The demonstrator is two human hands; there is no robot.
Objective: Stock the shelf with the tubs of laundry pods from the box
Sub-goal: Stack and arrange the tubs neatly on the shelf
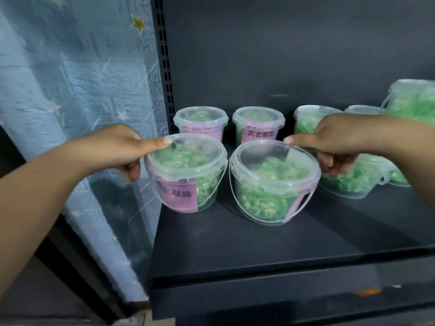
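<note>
Two clear tubs of green laundry pods stand side by side near the front of the dark shelf (235, 245). My left hand (117, 147) grips the left tub (186, 175), which has a pink label, with the forefinger along its lid rim and the thumb on its side. My right hand (339, 142) holds the right tub (273, 182) the same way, from its right side. Behind them stand two more pink-labelled tubs (201, 122) (257, 127). The box is out of view.
More tubs of green pods crowd the right of the shelf (348, 180), one stacked higher at the far right (412, 100). A slotted upright (164, 67) marks the shelf's left side, with a blue starred wall (70, 78) beyond it.
</note>
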